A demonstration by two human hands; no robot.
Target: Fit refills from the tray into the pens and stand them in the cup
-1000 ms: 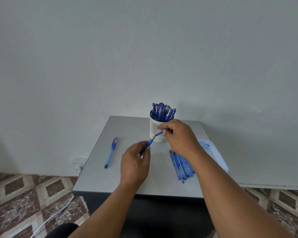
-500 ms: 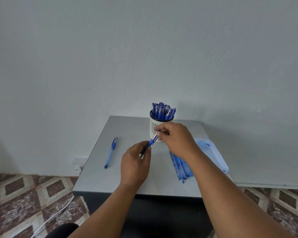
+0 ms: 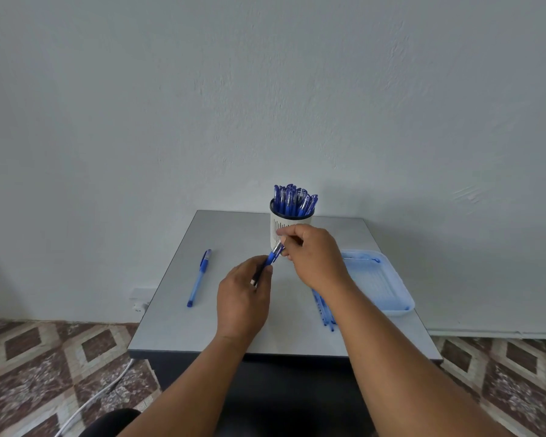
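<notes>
Over the middle of the grey table (image 3: 171,323), my left hand (image 3: 243,298) grips the lower end of a blue pen (image 3: 271,257) that slants up to the right. My right hand (image 3: 312,257) pinches the pen's silver tip end just in front of the white cup (image 3: 276,227), which is full of several blue capped pens (image 3: 293,200). A pale blue tray (image 3: 379,282) lies on the right; I see almost nothing in it. A bundle of blue barrels (image 3: 323,310) lies beside the tray, partly under my right forearm. One capped pen (image 3: 200,277) lies alone on the left.
The table stands against a plain white wall. A wall socket (image 3: 139,302) and a white cable (image 3: 92,402) are low on the left, above the patterned tile floor. My knee shows at the bottom edge.
My right hand has slid down the pen toward my left hand, so less of the pen shows between them. The tray is more uncovered. My left hand has hardly moved.
</notes>
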